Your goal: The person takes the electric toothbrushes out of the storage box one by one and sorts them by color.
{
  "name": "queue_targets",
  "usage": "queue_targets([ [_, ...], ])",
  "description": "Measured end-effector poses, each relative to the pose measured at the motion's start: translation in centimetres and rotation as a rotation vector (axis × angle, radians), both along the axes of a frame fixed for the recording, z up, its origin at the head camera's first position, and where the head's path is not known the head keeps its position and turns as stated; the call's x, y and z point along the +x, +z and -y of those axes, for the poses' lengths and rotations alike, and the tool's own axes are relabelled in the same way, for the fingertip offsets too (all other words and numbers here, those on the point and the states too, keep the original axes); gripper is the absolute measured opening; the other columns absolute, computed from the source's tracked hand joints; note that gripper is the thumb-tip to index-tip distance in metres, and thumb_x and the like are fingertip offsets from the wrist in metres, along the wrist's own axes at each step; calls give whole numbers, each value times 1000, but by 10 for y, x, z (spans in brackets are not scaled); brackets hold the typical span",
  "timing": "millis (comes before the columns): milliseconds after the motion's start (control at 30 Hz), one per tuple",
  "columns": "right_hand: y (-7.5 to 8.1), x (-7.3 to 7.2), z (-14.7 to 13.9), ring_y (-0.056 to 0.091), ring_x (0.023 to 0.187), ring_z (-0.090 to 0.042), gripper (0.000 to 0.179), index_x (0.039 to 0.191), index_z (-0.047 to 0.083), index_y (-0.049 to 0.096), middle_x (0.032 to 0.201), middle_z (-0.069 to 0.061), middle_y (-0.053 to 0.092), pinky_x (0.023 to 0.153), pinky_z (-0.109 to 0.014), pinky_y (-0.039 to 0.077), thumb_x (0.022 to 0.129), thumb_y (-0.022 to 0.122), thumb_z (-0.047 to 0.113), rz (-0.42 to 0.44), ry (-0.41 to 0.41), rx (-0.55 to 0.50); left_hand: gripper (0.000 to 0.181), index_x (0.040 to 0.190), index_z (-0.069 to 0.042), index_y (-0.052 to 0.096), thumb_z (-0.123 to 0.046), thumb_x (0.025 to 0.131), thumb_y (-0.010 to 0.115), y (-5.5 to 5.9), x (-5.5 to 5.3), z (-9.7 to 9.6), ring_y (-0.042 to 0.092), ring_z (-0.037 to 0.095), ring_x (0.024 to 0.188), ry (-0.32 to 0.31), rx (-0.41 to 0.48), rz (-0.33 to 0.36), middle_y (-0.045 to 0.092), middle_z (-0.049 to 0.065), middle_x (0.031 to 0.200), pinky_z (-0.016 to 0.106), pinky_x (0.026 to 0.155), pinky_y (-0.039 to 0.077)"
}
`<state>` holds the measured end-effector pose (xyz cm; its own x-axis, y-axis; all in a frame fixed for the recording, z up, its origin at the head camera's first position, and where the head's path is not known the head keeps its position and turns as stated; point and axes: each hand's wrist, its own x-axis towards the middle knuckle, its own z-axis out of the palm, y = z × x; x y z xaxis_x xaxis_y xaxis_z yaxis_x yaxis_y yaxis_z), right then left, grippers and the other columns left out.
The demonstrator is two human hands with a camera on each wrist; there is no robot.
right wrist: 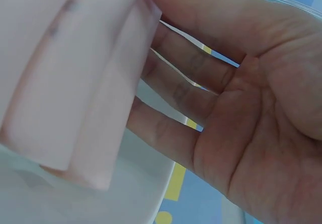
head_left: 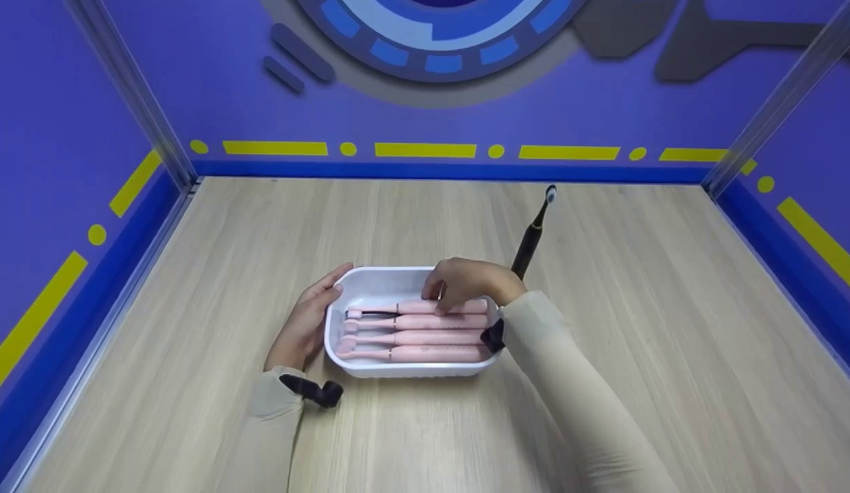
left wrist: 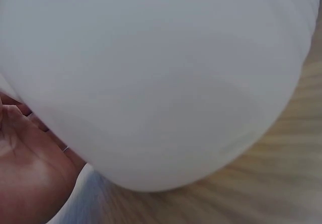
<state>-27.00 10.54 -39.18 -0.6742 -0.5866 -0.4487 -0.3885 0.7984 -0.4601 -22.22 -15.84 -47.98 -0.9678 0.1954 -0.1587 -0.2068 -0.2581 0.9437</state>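
A white plastic container (head_left: 414, 370) stands on the table, several pink electric toothbrushes (head_left: 438, 354) lying side by side in it, heads to the left. My left hand (head_left: 307, 322) holds the container's left end, thumb at the rim and fingers along the outside; its pale wall (left wrist: 161, 93) fills most of the left wrist view. Reaching over the far right rim, my right hand (head_left: 466, 281) grips the handle of the farthest pink toothbrush (head_left: 411, 307). In the right wrist view, thumb and fingers are at the pink handles (right wrist: 100, 118); the thumb tip is partly hidden.
Beyond my right wrist a black electric toothbrush (head_left: 529, 243) lies on the wooden table (head_left: 637, 308), its lower end hidden by the hand. Blue-purple panels (head_left: 425, 123) with yellow marks wall the table at the back and both sides.
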Motion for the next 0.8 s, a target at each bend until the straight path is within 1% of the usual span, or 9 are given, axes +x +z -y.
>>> queue_targets([
  [267,1,1,1,61,100,-16,33,112,11,71,105,-4,70,92,-33,51,80,73,6,-17,17,11,47,150,-7,32,-7,102,32,0,1,1,31,24,143,-5,25,-7,29,9,157,35,119,27],
  [467,1,2,1,61,102,-16,35,114,11,70,107,-4,70,94,-34,51,80,72,5,-6,3,14,47,150,-9,32,-8,103,31,0,1,1,30,23,144,-4,20,-7,29,8,157,35,119,26],
  [667,1,3,1,60,103,-18,34,113,11,70,108,-5,69,95,-35,50,80,71,4,-6,16,14,48,150,-8,32,-8,102,32,-1,0,1,30,23,143,2,21,-3,30,8,157,35,119,26],
  [800,1,2,1,60,99,-16,32,110,11,71,105,-5,70,92,-34,51,79,71,3,-17,39,10,48,150,-8,32,-8,102,32,-1,0,0,31,22,143,-2,16,-9,30,8,157,35,119,26],
])
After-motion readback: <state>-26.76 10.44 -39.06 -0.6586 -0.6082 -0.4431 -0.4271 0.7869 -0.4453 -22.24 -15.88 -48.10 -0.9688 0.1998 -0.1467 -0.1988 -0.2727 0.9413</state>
